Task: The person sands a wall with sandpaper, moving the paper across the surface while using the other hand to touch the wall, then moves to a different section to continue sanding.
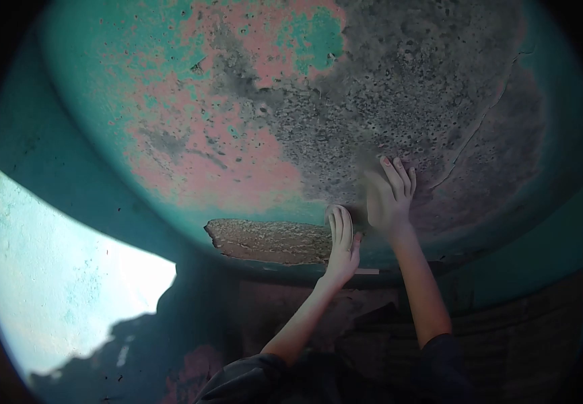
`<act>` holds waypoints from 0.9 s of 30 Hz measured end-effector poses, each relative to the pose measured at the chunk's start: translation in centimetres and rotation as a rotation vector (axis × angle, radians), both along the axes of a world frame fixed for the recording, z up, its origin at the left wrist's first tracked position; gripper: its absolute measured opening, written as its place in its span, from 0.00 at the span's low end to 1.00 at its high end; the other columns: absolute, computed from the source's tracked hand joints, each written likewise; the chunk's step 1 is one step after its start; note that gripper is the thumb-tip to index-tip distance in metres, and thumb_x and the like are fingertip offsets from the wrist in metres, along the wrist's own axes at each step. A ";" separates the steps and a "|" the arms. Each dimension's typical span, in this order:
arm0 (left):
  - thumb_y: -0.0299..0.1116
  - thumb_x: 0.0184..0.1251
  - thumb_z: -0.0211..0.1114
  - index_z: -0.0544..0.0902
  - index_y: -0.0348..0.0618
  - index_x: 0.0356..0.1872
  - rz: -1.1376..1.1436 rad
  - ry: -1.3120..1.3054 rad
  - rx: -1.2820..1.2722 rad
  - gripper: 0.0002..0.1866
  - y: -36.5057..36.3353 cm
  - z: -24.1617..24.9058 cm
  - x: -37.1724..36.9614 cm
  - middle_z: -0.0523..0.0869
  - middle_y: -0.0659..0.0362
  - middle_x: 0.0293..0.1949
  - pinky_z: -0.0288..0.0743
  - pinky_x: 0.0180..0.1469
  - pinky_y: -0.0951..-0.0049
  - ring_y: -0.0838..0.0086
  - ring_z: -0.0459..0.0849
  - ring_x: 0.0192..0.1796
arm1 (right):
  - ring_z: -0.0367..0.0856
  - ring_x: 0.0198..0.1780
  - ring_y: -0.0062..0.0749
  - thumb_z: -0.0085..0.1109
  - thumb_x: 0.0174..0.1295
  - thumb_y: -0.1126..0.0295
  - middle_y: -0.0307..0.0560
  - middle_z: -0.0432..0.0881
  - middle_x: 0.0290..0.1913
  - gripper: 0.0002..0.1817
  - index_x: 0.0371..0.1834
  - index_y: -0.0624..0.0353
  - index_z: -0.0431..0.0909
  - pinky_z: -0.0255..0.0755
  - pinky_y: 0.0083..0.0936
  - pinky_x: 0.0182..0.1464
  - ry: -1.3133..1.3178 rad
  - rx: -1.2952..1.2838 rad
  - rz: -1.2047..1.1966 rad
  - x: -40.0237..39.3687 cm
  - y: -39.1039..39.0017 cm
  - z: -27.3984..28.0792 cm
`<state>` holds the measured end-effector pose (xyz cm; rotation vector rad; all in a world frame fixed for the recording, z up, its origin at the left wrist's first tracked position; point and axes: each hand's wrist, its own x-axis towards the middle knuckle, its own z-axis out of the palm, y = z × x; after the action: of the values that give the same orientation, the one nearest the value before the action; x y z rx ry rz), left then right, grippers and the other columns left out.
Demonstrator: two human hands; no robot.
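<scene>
In front of me is a large surface (211, 148) with worn teal and pink paint, which looks curved in this wide view. A big dark grey, pitted patch (386, 87) covers much of it. My left hand (343, 242) lies at the lower part, fingers stretched out, beside the right end of a rough brown bare patch (264, 241). Higher and to the right, my right hand (391, 198) rests against the grey patch with its fingers apart. Its left side is slightly blurred. Nothing shows in either hand.
A small pale strip (367, 271) lies just below my left hand, along the lower edge. A crack (476, 128) runs down the right of the grey patch. Bright light falls on the wall (69, 262) at left. Dark slatted material (520, 330) shows at lower right.
</scene>
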<state>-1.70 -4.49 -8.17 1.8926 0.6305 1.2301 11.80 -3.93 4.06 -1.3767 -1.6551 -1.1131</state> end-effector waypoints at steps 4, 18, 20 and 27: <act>0.25 0.77 0.51 0.45 0.35 0.83 -0.137 0.063 0.025 0.38 1.2 -0.5 -2.5 0.40 0.38 0.84 0.37 0.83 0.47 0.40 0.35 0.85 | 0.73 0.71 0.50 0.59 0.68 0.64 0.61 0.74 0.69 0.27 0.69 0.60 0.74 0.61 0.47 0.73 0.564 -0.156 0.102 -6.8 -4.3 -4.4; 0.32 0.66 0.69 0.62 0.48 0.81 -0.232 0.445 0.227 0.42 2.7 0.3 -10.9 0.40 0.22 0.79 0.50 0.80 0.46 0.31 0.40 0.83 | 0.74 0.69 0.32 0.57 0.75 0.74 0.58 0.74 0.68 0.38 0.83 0.66 0.49 0.70 0.27 0.69 1.775 -0.200 0.707 -13.8 -5.4 -12.6; 0.33 0.62 0.73 0.60 0.42 0.81 -0.289 0.393 0.092 0.46 2.9 1.3 -12.0 0.36 0.25 0.80 0.53 0.79 0.49 0.37 0.37 0.84 | 0.75 0.69 0.32 0.57 0.74 0.75 0.57 0.75 0.68 0.38 0.83 0.67 0.49 0.70 0.27 0.69 1.804 -0.142 0.712 -14.0 -5.0 -12.9; 0.31 0.73 0.67 0.62 0.39 0.80 -0.296 0.215 -0.315 0.38 3.8 2.8 -12.5 0.70 0.35 0.73 0.78 0.61 0.64 0.57 0.83 0.64 | 0.76 0.67 0.32 0.56 0.73 0.77 0.57 0.72 0.71 0.33 0.80 0.66 0.56 0.72 0.28 0.67 1.882 0.111 0.723 -14.5 -2.9 -12.6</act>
<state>-14.18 -0.74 -5.37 1.7842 0.5909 0.7007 -2.72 -6.86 -8.49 -0.8691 -0.4313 0.5643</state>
